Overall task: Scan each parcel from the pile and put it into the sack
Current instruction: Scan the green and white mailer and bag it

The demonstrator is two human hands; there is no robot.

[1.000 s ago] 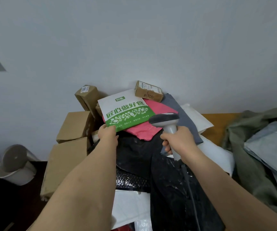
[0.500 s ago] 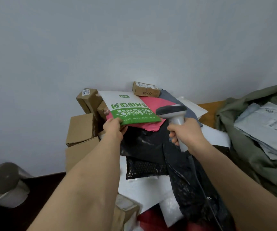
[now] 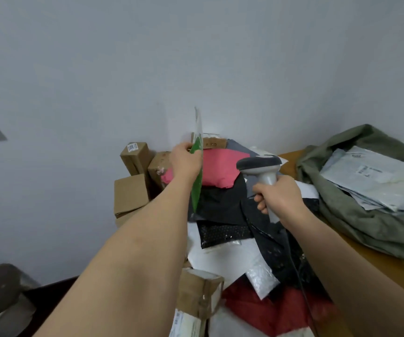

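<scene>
A: Quick count, what've you got in front of you?

B: Two hands. Your left hand (image 3: 186,161) pinches the green-and-white flat bag (image 3: 197,164), thumb on the near side, fingers curled behind; it's turned edge-on, nearly upright, lifted above the pile (image 3: 222,239). Your right hand (image 3: 278,198) is wrapped round the grey handle of the scanner (image 3: 260,167), fingers closed tight; dark rounded head points left toward the bag, black cord runs down twd the bottom edge.

A: Boxes?

B: Four plain cardboard boxes stacked at the pile's left by the wall (image 3: 132,190), one w/ a white label on top. A 5th small one (image 3: 211,141) sits at the back, just behind the bag. A 6th, taped & glossy, lies near your left forearm (image 3: 199,293).

A: Soft stuff?

B: One pink mailer (image 3: 220,169), crinkled. Black plastic bags under it, at least two; one is bubble-textured (image 3: 222,234). White poly mailers underneath, a clear bubble pouch (image 3: 261,278), one dark red bag (image 3: 273,312) nearest you.

A: Sack?

B: One olive cloth sack (image 3: 356,215), slumped open on the wooden table (image 3: 376,259) to your right, several pale grey-white mailers (image 3: 376,178) already inside.
</scene>
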